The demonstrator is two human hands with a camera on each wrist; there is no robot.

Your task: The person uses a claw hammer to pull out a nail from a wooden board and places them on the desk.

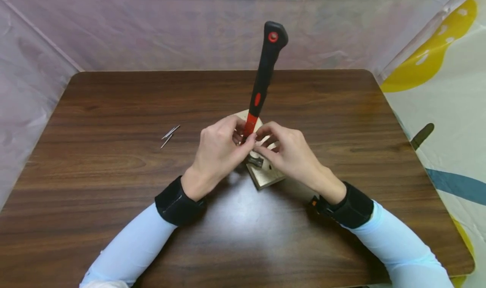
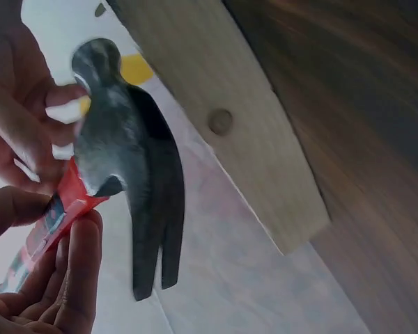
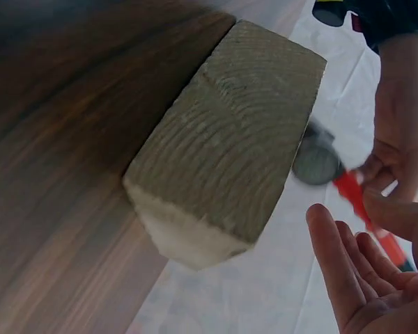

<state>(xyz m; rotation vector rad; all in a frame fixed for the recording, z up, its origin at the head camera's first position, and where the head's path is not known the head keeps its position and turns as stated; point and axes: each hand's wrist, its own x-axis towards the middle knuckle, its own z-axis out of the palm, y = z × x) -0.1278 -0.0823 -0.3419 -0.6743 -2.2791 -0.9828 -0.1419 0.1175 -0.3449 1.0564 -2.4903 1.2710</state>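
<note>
A claw hammer stands with its black handle up and its red neck low, its dark metal head beside the wooden block. My left hand holds the red neck between thumb and fingers. Close on the other side is my right hand, fingers slightly bent and spread. In the right wrist view, the right hand shows its fingers extended near the hammer neck, gripping nothing. The head view hides most of the block behind the hands and hammer.
Several thin metal nails lie on the brown wooden table, left of the hands. A pale sheet hangs behind the table, and a patterned cloth is at its right side.
</note>
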